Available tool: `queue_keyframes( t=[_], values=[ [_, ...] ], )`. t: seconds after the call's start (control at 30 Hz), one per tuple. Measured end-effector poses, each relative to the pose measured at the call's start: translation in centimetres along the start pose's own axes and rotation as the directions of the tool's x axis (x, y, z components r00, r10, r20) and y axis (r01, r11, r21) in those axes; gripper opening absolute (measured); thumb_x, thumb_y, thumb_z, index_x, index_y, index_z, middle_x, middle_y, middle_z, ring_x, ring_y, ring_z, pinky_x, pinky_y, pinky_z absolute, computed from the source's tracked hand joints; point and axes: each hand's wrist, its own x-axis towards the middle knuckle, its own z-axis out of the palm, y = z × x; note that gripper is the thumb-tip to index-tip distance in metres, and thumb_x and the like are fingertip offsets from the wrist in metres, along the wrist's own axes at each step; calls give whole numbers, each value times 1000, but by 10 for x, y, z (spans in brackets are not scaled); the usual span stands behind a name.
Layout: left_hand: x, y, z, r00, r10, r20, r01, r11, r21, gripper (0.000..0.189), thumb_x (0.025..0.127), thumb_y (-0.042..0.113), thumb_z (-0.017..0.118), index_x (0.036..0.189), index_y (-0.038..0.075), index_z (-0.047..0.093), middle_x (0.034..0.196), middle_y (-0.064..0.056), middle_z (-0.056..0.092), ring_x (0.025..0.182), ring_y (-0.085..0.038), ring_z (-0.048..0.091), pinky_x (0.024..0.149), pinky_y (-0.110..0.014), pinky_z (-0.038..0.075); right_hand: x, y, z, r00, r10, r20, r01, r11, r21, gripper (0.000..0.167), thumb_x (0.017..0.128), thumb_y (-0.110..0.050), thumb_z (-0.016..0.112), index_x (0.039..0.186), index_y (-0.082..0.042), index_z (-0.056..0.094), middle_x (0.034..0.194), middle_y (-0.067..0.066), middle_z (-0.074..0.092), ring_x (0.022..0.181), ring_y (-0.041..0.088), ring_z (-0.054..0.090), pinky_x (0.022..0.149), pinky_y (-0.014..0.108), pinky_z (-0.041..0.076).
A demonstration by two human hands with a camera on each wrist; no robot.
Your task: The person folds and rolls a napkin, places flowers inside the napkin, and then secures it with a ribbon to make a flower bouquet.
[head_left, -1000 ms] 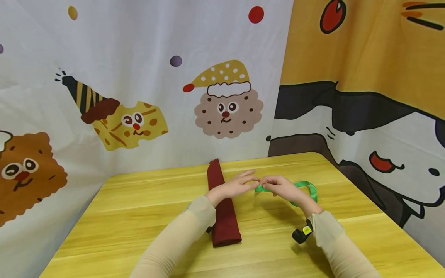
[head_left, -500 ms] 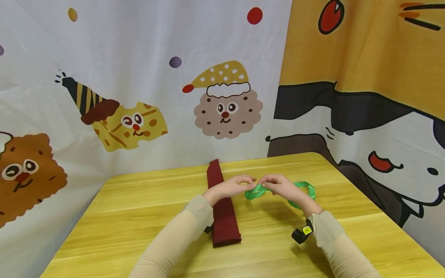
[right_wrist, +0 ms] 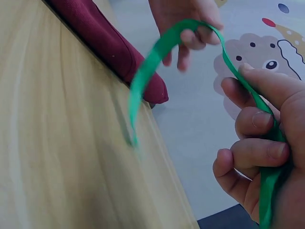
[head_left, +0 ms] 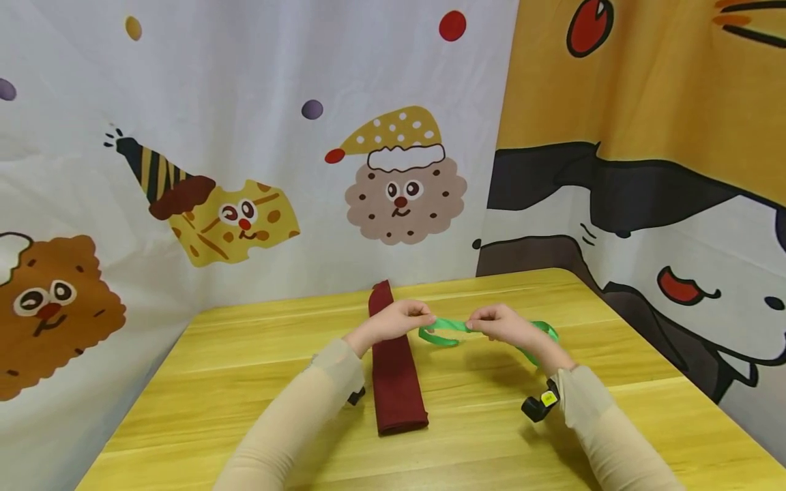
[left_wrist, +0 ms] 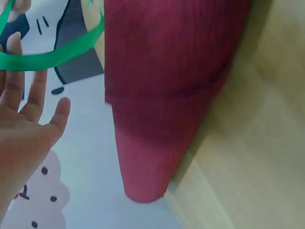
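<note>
A green satin ribbon (head_left: 453, 325) is stretched between my two hands above the table. My left hand (head_left: 396, 320) pinches it near one end, and the loose tail (right_wrist: 138, 90) curls down from those fingers. My right hand (head_left: 505, 324) grips it further along, with fingers curled round the strip in the right wrist view. Beyond that hand the rest of the ribbon loops out behind the right wrist. Under my left wrist lies a long, dark red folded cloth (head_left: 399, 389), running from the table's back edge towards me; the left forearm partly overlaps it.
The wood-grain table (head_left: 245, 382) ends at a printed white curtain (head_left: 258, 136) behind it. On the right hangs a yellow curtain with a cartoon animal (head_left: 645, 102). A black wrist camera (head_left: 540, 404) sits under the right cuff.
My left hand has moved left, away from the right hand, drawing the ribbon out straight between them. Its fingers, spread earlier, now pinch the ribbon. The red cloth stays put.
</note>
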Motion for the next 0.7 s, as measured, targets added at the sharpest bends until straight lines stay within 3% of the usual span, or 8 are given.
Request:
queue_keyframes(
  t=[0.1, 0.23, 0.3, 0.5, 0.7],
  values=[
    [-4, -1, -10, 1000, 18, -12, -18, 1000, 0, 22, 100, 30, 55, 93, 14, 68, 96, -5, 68, 70, -12, 43, 66, -28, 35, 3, 1, -6, 1000, 6, 14, -6, 1000, 15, 29, 100, -26, 56, 95, 0, 68, 57, -3, 37, 47, 8, 29, 52, 26, 36],
    [-9, -2, -24, 998, 47, -35, -47, 999, -23, 21, 100, 25, 55, 91, 10, 66, 82, -6, 64, 60, -15, 34, 61, -29, 34, 13, 2, -15, 1000, -7, 23, 6, 999, 43, 29, 101, -27, 54, 93, -3, 68, 54, -5, 34, 46, 9, 27, 50, 27, 33],
    [-13, -3, -32, 997, 51, -50, -53, 998, -36, 22, 100, 25, 56, 92, 7, 65, 80, -2, 61, 60, -14, 36, 62, -30, 36, 18, 2, -19, 999, -13, 33, 11, 998, 55, 30, 101, -28, 53, 93, -3, 68, 52, -4, 33, 45, 9, 26, 51, 29, 33],
    [-30, -3, -57, 997, 13, -82, -15, 1000, -23, 24, 101, 29, 54, 88, 10, 62, 82, -13, 60, 64, -16, 42, 65, -34, 37, 30, -4, -29, 997, -9, 72, 1, 994, 109, 33, 103, -28, 50, 97, 0, 67, 48, -1, 33, 45, 12, 25, 60, 32, 40],
    [-52, -11, -83, 992, -25, -124, 24, 1000, -15, 25, 101, 29, 54, 86, 10, 60, 77, -17, 57, 55, -17, 31, 60, -32, 33, 39, -6, -36, 997, 8, 83, -23, 983, 181, 31, 103, -27, 49, 96, -1, 65, 49, -2, 32, 44, 12, 21, 58, 30, 36]
  ],
)
